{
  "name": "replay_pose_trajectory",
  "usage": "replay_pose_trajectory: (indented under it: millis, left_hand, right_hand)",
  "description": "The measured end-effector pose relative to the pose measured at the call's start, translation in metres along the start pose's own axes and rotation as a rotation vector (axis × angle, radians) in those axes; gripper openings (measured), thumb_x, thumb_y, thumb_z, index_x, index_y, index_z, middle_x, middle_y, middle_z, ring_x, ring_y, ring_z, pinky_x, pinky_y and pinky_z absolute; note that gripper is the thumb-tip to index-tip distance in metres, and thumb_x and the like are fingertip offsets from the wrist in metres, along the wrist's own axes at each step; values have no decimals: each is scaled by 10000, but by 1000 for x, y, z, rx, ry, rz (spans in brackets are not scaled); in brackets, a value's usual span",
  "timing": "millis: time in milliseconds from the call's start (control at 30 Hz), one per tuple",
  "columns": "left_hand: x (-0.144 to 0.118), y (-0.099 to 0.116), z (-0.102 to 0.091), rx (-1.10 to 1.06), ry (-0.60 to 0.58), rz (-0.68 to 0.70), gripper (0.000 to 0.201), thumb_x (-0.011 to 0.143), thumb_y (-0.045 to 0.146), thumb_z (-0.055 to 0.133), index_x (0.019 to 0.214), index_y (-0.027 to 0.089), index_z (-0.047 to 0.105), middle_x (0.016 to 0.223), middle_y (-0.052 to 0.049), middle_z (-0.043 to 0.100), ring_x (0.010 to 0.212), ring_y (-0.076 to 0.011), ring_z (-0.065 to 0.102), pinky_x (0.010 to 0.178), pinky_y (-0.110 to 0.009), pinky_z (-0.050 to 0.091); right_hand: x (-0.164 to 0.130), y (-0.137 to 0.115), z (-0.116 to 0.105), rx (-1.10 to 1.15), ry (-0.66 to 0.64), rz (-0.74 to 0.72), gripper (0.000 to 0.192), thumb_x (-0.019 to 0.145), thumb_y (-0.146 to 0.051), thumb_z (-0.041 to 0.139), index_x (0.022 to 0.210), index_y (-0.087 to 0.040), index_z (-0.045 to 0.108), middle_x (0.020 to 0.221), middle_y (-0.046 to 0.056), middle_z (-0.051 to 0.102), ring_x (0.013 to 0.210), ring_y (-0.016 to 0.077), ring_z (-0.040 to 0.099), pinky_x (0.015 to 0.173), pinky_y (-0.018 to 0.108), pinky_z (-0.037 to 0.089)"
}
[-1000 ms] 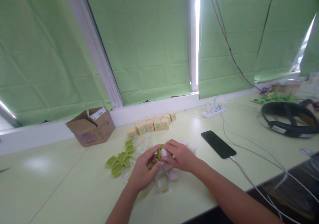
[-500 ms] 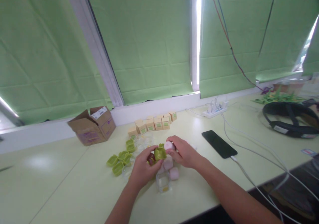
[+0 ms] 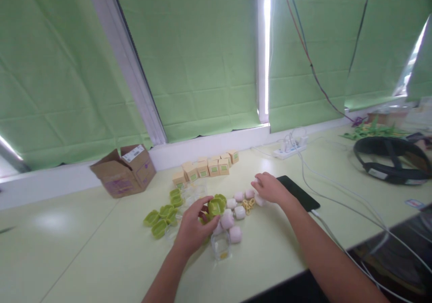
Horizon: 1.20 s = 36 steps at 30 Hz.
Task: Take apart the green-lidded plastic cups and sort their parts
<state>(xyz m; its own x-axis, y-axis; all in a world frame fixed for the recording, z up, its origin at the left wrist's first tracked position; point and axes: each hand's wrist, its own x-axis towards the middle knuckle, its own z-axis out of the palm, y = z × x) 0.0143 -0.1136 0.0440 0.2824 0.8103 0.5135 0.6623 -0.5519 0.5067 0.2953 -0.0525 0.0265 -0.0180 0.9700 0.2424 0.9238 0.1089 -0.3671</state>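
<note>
The pale green counter (image 3: 84,253) carries everything in view, and the person's two bare hands work near its middle. Well off to the far left of the left hand (image 3: 194,229) an opened cardboard box (image 3: 123,170) lies on its side; well off to the right of the right hand (image 3: 270,188) rests a black headband (image 3: 391,161). A black phone (image 3: 299,194) lies just behind the right hand, partly covered by the wrist, with a white cable (image 3: 337,244) running from it toward the near edge. Beyond both hands, a row of small tan boxes (image 3: 205,168) lines the wall side. The left hand's grip is closed on a green case (image 3: 216,206), fingers curled around its near side, holding it just above the counter. To the left of that grip a cluster of green trays (image 3: 164,213) lies flat. Between the two hands sit several pink pieces (image 3: 234,213), some touching one another, and a small yellow chain (image 3: 249,204). The right hand's grip rests with fingers bent over the pink piece (image 3: 259,199) farthest right; whether it is pinched or only touched cannot be told. Just beside the left wrist stands a small clear box (image 3: 221,247).
</note>
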Motion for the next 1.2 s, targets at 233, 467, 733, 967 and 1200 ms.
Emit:
replay_pose_trajectory:
  millis: [233,467,733,967,1200]
  left_hand:
    - [-1,1,-2,-4,-11,7,426,739,243,614,1156,202,541,1015,-55,632,742,-142,613,695,-281,524]
    - [-1,0,-2,-9,-12,10,425,742,243,619,1158,218,536,1024,-38,641,714,-128,616,708,-278,517]
    - [-2,-5,1,-29,17,-2,427,732,232,625,1148,230,531,1059,-35,634,775,-146,627,691,-275,528]
    - [-1,-8,3,13,23,41,457,734,236,629,1177,231,513,1138,-54,608,854,-170,622,732,-298,527]
    - [-2,-7,2,79,30,42,486,731,244,642,1196,239,500,1149,-32,611,693,-120,621,738,-301,526]
  right_hand:
    - [6,17,16,-91,-129,88,341,860,-374,456,913,-90,638,967,183,641,911,245,590,735,287,384]
    - [9,16,18,-114,-187,72,436,925,-353,327,919,-86,672,993,196,659,936,254,606,776,311,393]
    - [6,15,11,-110,-183,108,474,923,-428,323,927,-108,673,1007,180,645,927,236,599,764,299,398]
    - [-4,-7,2,-16,143,63,390,904,-446,370,1072,-176,597,1047,116,572,901,207,578,771,299,403]
    - [-28,-57,-2,399,256,-586,198,900,-263,442,931,-184,621,823,40,560,745,130,542,705,244,429]
